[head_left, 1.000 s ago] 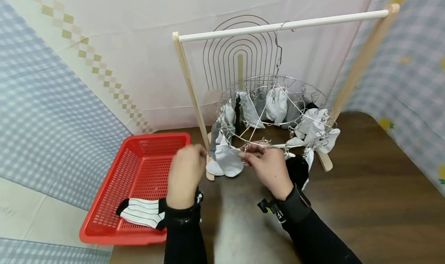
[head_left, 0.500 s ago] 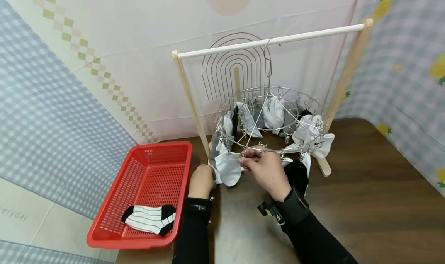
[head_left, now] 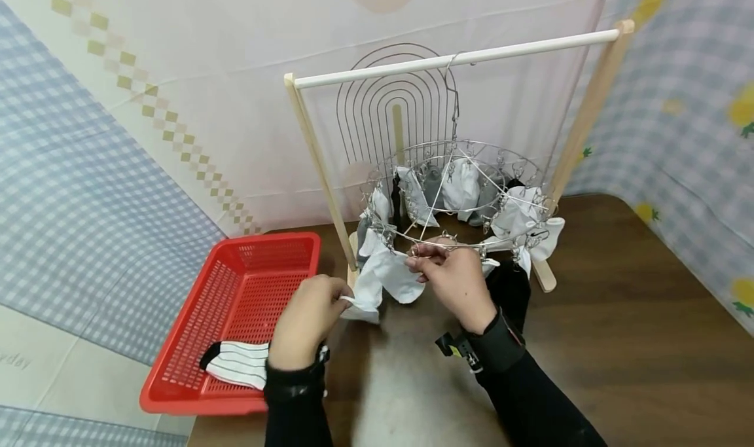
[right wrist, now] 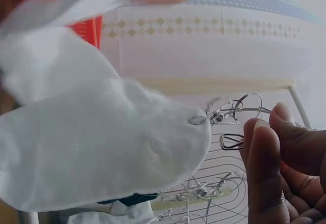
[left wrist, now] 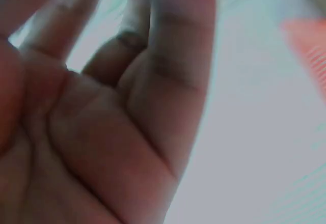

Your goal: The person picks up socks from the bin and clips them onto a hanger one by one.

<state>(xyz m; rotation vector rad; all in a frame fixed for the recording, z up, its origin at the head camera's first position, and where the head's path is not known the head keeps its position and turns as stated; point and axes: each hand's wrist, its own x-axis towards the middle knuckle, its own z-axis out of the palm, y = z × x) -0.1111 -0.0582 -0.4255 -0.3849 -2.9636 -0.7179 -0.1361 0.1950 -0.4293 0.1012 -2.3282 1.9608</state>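
My left hand [head_left: 309,316] pinches the edge of a white sock [head_left: 361,313] between thumb and fingers, left of the round metal clip hanger [head_left: 453,245]. In the left wrist view its palm [left wrist: 112,132] shows blurred, without the sock in sight. My right hand [head_left: 462,286] pinches a small wire clip [right wrist: 233,142] at the hanger's near rim. Beside that clip, another white sock [right wrist: 112,147] hangs by its end from a neighbouring clip. The sock in my left hand appears blurred at the top of the right wrist view.
A wooden stand with a white rod [head_left: 471,57] carries the hanger, where several white, grey and black socks hang around the ring. Left of it, a red basket [head_left: 220,404] contains a striped white-and-black sock [head_left: 238,364]. A wire arch rack [head_left: 394,100] stands behind.
My left hand reached down beside the hanging socks, then drew back left with a white sock pinched in it. My right hand keeps its grip on the clip. The head view has shifted slightly.
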